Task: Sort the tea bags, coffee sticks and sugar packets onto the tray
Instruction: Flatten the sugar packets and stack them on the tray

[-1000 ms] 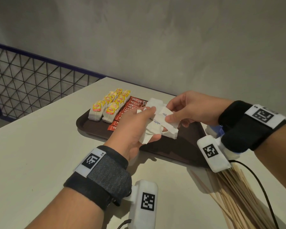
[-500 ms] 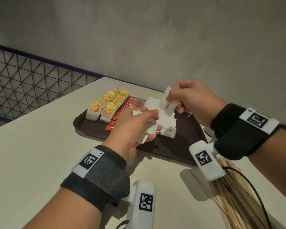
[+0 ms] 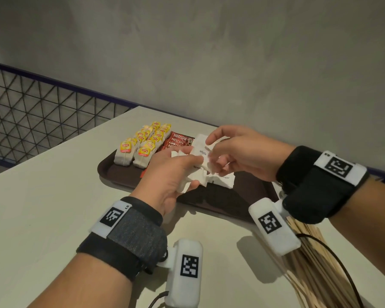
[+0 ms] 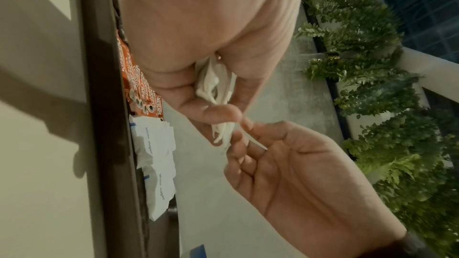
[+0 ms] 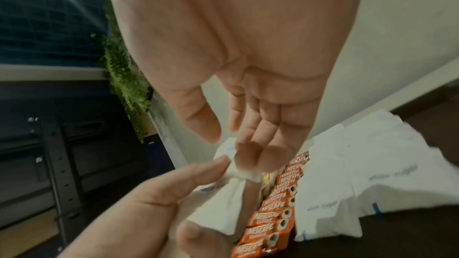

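A: Item one, sugar packets (image 3: pixel 190 174)?
B: White bunch fanned in the left hand (image 3: pixel 169 174), fingers curled round it, above the tray (image 3: pixel 120 174); right hand (image 3: pixel 236 152) pinches the top packet, printed "white".
A: Tray contents?
B: Far end: yellow-tagged tea bags (image 3: pixel 142 145); beside them red "NESCAFÉ" coffee sticks (image 3: pixel 178 138), then flat "white sugar" packets (image 5: pixel 347 183).

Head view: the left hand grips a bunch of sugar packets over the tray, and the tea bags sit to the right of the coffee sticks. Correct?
Not quite. The left hand does grip a bunch of sugar packets over the tray, but the head view shows the tea bags to the left of the coffee sticks, not the right.
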`<state>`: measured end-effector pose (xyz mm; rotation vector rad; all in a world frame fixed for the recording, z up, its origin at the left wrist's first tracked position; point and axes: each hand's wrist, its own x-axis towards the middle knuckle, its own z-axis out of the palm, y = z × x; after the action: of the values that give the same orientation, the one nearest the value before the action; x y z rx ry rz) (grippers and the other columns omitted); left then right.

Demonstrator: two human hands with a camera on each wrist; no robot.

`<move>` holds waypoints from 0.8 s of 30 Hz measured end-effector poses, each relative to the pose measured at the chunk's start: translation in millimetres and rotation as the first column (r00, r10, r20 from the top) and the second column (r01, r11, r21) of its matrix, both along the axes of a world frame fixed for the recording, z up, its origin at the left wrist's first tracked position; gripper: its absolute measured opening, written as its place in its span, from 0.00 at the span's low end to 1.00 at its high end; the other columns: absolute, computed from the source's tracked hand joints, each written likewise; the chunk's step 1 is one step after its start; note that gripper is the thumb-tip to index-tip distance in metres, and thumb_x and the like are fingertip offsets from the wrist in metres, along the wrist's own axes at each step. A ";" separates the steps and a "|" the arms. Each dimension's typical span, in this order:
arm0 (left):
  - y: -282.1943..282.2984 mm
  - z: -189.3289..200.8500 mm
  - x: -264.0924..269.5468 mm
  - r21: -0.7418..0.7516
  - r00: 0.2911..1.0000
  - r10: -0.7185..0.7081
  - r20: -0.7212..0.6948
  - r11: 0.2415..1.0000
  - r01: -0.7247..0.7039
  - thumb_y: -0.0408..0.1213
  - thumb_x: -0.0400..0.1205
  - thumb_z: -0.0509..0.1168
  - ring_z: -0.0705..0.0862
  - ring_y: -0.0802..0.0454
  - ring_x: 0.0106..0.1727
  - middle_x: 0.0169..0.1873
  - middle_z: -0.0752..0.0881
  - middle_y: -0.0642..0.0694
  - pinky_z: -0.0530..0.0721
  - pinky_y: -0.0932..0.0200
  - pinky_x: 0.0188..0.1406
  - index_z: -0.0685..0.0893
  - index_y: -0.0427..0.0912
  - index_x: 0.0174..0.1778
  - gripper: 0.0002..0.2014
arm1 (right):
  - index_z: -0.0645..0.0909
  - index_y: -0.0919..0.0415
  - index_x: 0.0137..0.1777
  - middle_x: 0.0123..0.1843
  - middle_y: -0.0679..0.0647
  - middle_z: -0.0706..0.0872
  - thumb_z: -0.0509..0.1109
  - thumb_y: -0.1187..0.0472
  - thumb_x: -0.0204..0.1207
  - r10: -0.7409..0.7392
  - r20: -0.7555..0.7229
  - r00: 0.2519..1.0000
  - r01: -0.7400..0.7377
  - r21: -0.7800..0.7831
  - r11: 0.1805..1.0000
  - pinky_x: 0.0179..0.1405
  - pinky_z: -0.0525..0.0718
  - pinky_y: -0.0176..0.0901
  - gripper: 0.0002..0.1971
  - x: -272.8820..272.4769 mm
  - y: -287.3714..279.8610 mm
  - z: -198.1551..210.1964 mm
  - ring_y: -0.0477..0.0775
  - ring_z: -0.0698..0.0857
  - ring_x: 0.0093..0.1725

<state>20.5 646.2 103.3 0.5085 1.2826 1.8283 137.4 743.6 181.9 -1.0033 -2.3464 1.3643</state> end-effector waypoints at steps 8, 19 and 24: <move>3.1 -1.3 1.1 -0.017 0.999 0.036 0.036 0.999 -0.035 0.28 0.78 0.77 0.93 0.47 0.51 0.50 0.93 0.42 0.86 0.60 0.26 0.89 0.45 0.54 0.11 | 0.80 0.78 0.54 0.32 0.58 0.76 0.76 0.59 0.82 -0.006 0.245 0.970 -0.049 0.220 0.974 0.28 0.75 0.40 0.18 14.7 32.7 -6.6 0.47 0.73 0.25; 1.4 6.5 -2.6 0.039 0.957 0.085 0.279 0.994 -0.100 0.27 0.87 0.62 0.89 0.32 0.59 0.57 0.85 0.32 0.93 0.51 0.34 0.81 0.37 0.49 0.04 | 0.82 0.58 0.39 0.34 0.56 0.81 0.82 0.53 0.75 -0.091 0.602 0.793 -0.164 0.354 0.921 0.33 0.79 0.44 0.13 9.0 81.3 -44.4 0.55 0.76 0.32; 3.6 2.9 -3.7 0.066 0.946 0.079 0.314 0.992 -0.105 0.23 0.86 0.63 0.88 0.33 0.60 0.62 0.85 0.31 0.94 0.50 0.38 0.81 0.37 0.51 0.06 | 0.89 0.56 0.51 0.48 0.49 0.90 0.84 0.53 0.72 -0.195 0.599 0.777 -0.205 0.533 0.821 0.38 0.80 0.41 0.12 -6.3 80.5 -47.1 0.46 0.82 0.39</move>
<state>16.8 649.8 106.2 0.1932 1.0342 1.9539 131.2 824.1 134.8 -1.3837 -2.9387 0.2044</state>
